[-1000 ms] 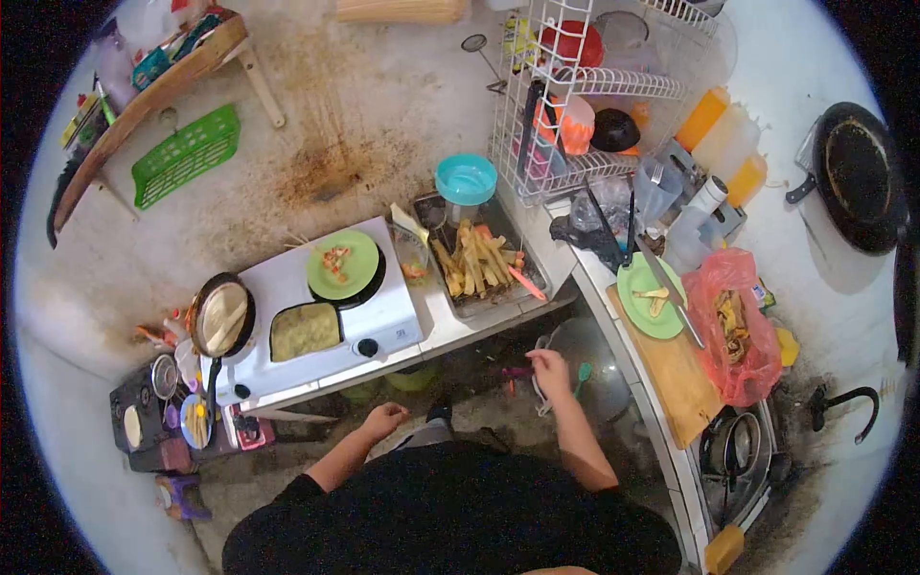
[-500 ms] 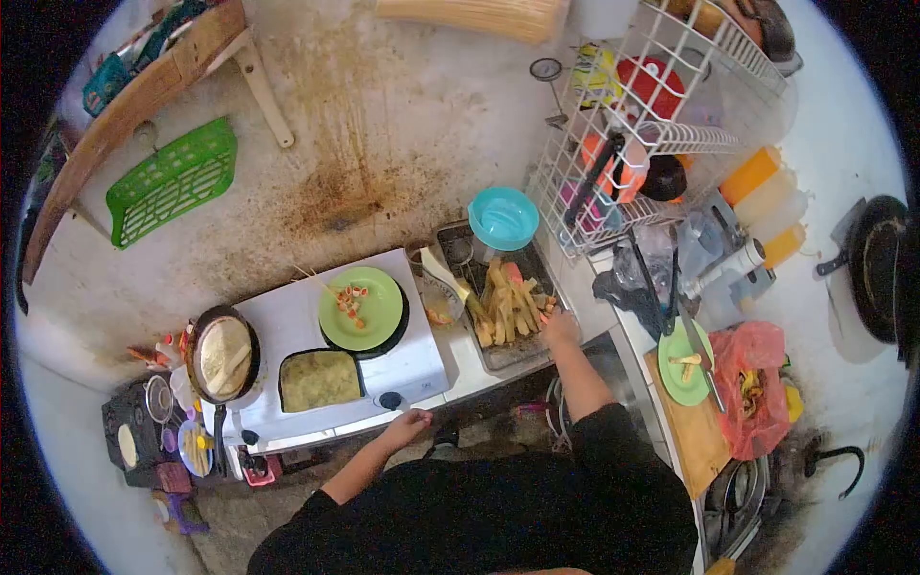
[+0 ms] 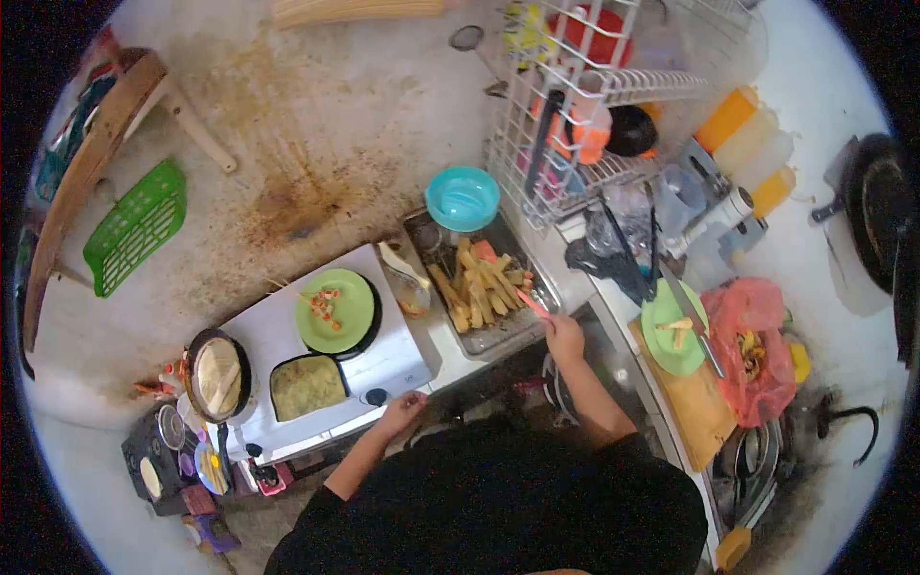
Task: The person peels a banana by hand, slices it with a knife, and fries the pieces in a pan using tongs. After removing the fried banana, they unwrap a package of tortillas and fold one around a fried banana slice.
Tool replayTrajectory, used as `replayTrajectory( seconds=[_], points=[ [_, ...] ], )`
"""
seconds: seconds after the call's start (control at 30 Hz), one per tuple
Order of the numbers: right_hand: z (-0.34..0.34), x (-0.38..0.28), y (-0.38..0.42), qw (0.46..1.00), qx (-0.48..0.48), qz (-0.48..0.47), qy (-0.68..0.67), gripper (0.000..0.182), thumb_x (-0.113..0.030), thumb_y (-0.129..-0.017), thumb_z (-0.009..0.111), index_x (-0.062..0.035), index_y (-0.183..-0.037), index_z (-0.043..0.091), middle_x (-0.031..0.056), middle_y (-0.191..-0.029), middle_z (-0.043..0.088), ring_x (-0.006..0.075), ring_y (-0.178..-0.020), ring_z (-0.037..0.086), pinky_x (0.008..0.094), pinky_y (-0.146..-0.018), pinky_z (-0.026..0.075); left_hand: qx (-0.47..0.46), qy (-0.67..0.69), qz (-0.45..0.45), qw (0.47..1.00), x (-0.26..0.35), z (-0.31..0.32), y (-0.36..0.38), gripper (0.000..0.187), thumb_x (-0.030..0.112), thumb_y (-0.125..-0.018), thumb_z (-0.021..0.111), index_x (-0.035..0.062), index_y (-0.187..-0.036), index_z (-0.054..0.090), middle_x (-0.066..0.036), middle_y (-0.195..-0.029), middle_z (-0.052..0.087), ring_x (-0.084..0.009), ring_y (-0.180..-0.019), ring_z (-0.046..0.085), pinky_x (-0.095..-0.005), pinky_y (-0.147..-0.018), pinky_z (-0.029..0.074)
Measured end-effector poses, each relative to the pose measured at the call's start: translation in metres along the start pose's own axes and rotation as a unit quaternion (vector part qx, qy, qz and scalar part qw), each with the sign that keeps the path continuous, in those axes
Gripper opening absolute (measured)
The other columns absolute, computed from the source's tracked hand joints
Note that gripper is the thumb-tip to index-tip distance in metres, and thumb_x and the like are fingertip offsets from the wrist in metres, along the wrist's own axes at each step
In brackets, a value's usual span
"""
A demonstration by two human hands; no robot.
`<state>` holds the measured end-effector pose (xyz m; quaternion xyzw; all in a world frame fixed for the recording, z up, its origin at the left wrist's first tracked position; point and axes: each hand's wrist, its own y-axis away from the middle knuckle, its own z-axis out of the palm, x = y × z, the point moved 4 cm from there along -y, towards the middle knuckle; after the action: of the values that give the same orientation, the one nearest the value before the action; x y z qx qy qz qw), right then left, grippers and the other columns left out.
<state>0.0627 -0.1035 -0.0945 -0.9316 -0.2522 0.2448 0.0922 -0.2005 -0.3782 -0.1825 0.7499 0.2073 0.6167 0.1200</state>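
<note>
My right hand (image 3: pixel 565 337) is closed around one end of a slim pink utensil (image 3: pixel 534 305), whose exact kind I cannot make out. It extends over the right edge of a metal tray (image 3: pixel 492 351) bearing a pile of pale yellow cut sticks (image 3: pixel 476 292) and a few small orange pieces. My left hand (image 3: pixel 406 410) is at the stove's front edge, right of a black knob (image 3: pixel 376 397). Its fingers are curled together, and whatever they may hold is hidden. A turquoise bowl (image 3: pixel 463 199) sits at the tray's back end.
On the white stove (image 3: pixel 402 345) are a green plate (image 3: pixel 356 321) with skewered bits, a rectangular pan of yellowish food (image 3: pixel 309 387) and a frying pan (image 3: pixel 241 402). To the right are a knife (image 3: pixel 692 321) across another green plate (image 3: pixel 661 321), a cutting board (image 3: pixel 704 436) and a red plastic bag (image 3: pixel 767 383).
My right hand has drawn back from the tray's contents toward its front right corner, and the pink utensil now shows clearly. My left hand remains by the stove's front. The camera view has shifted.
</note>
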Motion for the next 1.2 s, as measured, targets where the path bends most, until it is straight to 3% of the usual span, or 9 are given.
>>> replayTrajectory(
  seconds=[0.03, 0.13, 0.33, 0.4, 0.43, 0.67, 0.83, 0.97, 1.2],
  points=[
    [-0.021, -0.009, 0.007, 0.996, -0.01, 0.076, -0.052, 0.015, -0.019, -0.079, 0.055, -0.0049, -0.082, 0.061, 0.0159, -0.077, 0.059, 0.0341, -0.072, 0.056, 0.0407, -0.063, 0.045, 0.004, -0.022, 0.002, 1.0, 0.019, 0.005, -0.004, 0.028, 0.027, -0.084, 0.054, 0.0038, -0.099, 0.056, -0.005, -0.087, 0.059, -0.0124, -0.081, 0.052, -0.0283, -0.075, 0.042],
    [-0.056, 0.002, 0.026, 0.992, 0.058, 0.066, -0.093, 0.017, -0.021, -0.08, 0.054, -0.0066, -0.087, 0.06, 0.0134, -0.083, 0.06, 0.0319, -0.074, 0.058, 0.0405, -0.063, 0.046, -0.006, -0.044, 0.044, 0.998, 0.058, 0.036, -0.02, 0.028, 0.029, -0.084, 0.054, 0.0062, -0.101, 0.055, -0.006, -0.087, 0.059, -0.014, -0.077, 0.054, -0.0285, -0.073, 0.043],
    [-0.145, 0.017, 0.048, 0.97, 0.133, 0.022, -0.204, 0.026, 0.004, -0.074, 0.044, -0.0054, -0.094, 0.057, 0.0123, -0.083, 0.056, 0.025, -0.067, 0.057, 0.0305, -0.063, 0.047, -0.14, -0.235, 0.247, 0.93, 0.184, 0.097, -0.051, 0.028, 0.025, -0.082, 0.055, 0.006, -0.102, 0.054, -0.011, -0.089, 0.059, -0.022, -0.074, 0.056, -0.0331, -0.069, 0.045],
    [-0.182, 0.021, 0.055, 0.959, 0.206, 0.019, -0.196, 0.026, 0.004, -0.074, 0.045, -0.0046, -0.095, 0.057, 0.0138, -0.088, 0.055, 0.0264, -0.072, 0.057, 0.032, -0.065, 0.046, -0.203, -0.302, 0.358, 0.86, 0.217, 0.121, -0.067, 0.024, 0.022, -0.079, 0.055, 0.0079, -0.099, 0.054, -0.013, -0.083, 0.057, -0.0284, -0.074, 0.057, -0.0362, -0.067, 0.046],
    [-0.198, 0.029, 0.059, 0.961, 0.264, -0.022, -0.081, 0.024, 0.005, -0.074, 0.046, -0.0038, -0.095, 0.056, 0.0154, -0.093, 0.053, 0.0283, -0.081, 0.055, 0.0335, -0.069, 0.045, -0.234, -0.334, 0.396, 0.823, 0.245, 0.133, -0.064, 0.024, 0.021, -0.078, 0.055, 0.0081, -0.098, 0.054, -0.012, -0.082, 0.057, -0.029, -0.074, 0.057, -0.0377, -0.067, 0.046],
    [-0.261, 0.128, 0.101, 0.938, 0.343, 0.055, -0.012, 0.02, 0.007, -0.073, 0.05, -0.0022, -0.089, 0.058, 0.0131, -0.087, 0.052, 0.0264, -0.086, 0.052, 0.032, -0.075, 0.041, -0.359, -0.443, 0.596, 0.565, 0.345, 0.226, -0.078, 0.027, 0.024, -0.076, 0.055, 0.0108, -0.099, 0.053, -0.011, -0.081, 0.056, -0.0308, -0.075, 0.056, -0.042, -0.063, 0.047],
    [-0.279, 0.177, 0.135, 0.934, 0.334, 0.128, 0.017, 0.017, 0.0, -0.07, 0.055, 0.0008, -0.088, 0.055, 0.0172, -0.088, 0.052, 0.033, -0.083, 0.051, 0.0366, -0.072, 0.042, -0.441, -0.497, 0.652, 0.365, 0.39, 0.28, -0.07, 0.019, 0.024, -0.071, 0.056, 0.0088, -0.08, 0.05, -0.01, -0.078, 0.055, -0.029, -0.072, 0.057, -0.0427, -0.059, 0.047],
    [-0.283, 0.2, 0.147, 0.941, 0.305, 0.147, 0.027, 0.017, 0.0, -0.071, 0.055, 0.0005, -0.088, 0.055, 0.0184, -0.088, 0.052, 0.0343, -0.084, 0.051, 0.0382, -0.073, 0.042, -0.49, -0.59, 0.628, 0.127, 0.416, 0.315, -0.065, 0.016, 0.023, -0.073, 0.053, 0.0096, -0.082, 0.052, -0.008, -0.078, 0.056, -0.0295, -0.074, 0.059, -0.0432, -0.058, 0.047],
    [-0.285, 0.195, 0.134, 0.946, 0.31, 0.089, 0.041, 0.017, 0.002, -0.071, 0.055, -0.0012, -0.088, 0.057, 0.0154, -0.084, 0.054, 0.03, -0.08, 0.052, 0.0355, -0.071, 0.042, -0.447, -0.522, 0.72, 0.097, 0.483, 0.363, -0.05, 0.01, 0.019, -0.074, 0.049, 0.0108, -0.078, 0.052, -0.004, -0.072, 0.055, -0.0246, -0.07, 0.06, -0.0397, -0.065, 0.046]
  ],
)
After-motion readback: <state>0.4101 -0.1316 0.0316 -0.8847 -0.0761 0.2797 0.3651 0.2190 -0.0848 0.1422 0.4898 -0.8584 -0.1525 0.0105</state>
